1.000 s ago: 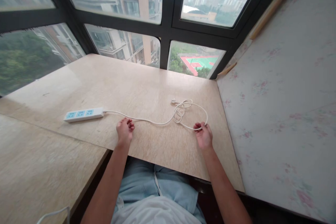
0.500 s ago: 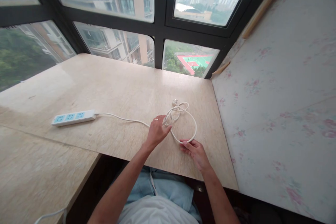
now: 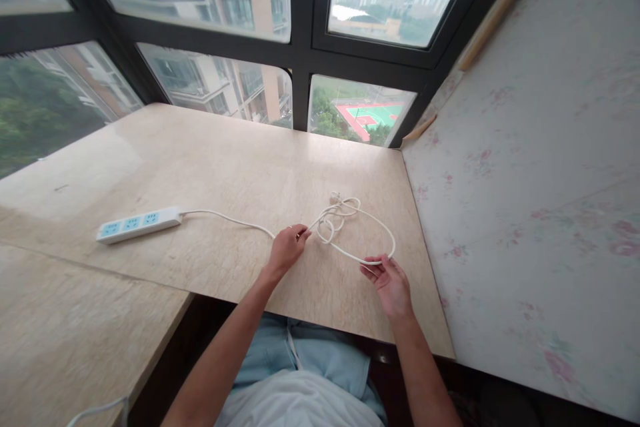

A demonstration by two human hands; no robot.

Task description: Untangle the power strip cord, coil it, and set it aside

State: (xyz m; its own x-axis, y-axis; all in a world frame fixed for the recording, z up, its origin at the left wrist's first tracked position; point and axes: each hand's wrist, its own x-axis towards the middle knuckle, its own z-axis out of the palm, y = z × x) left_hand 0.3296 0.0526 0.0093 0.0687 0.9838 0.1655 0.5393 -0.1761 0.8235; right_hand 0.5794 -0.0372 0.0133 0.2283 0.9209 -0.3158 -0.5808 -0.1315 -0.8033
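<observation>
A white cord (image 3: 350, 255) is held at two places above the front half of a stone counter (image 3: 225, 160). By the left hand (image 3: 289, 250), the cord is gripped between thumb and fingertips, with the other fingers curled in; this hand is placed roughly midway along the front edge, a little inward from it. By the right hand (image 3: 393, 285), the far end of a wide loop is pinched lightly between thumb and fingers, the palm being turned partly up and the remaining fingers loosely bent; this hand is set nearer the counter's right edge. Whether the counter is touched by either hand cannot be told.

Between the hands and slightly beyond them, toward the window edge, the cord is crossed over itself in several small loops, and a plug (image 3: 335, 197) is seen just behind these loops. From the left hand the cord is led leftward in a gentle curve to the right end of a power strip (image 3: 139, 225), which is laid flat toward the counter's left side, its three light-blue socket panels facing up. The counter is bordered at the back by a dark window frame (image 3: 300, 57) and along the right edge by a flower-patterned wall (image 3: 525, 200). At the lower left, another cable (image 3: 97, 407) is seen near the front edge of an adjoining slab (image 3: 75, 340).
</observation>
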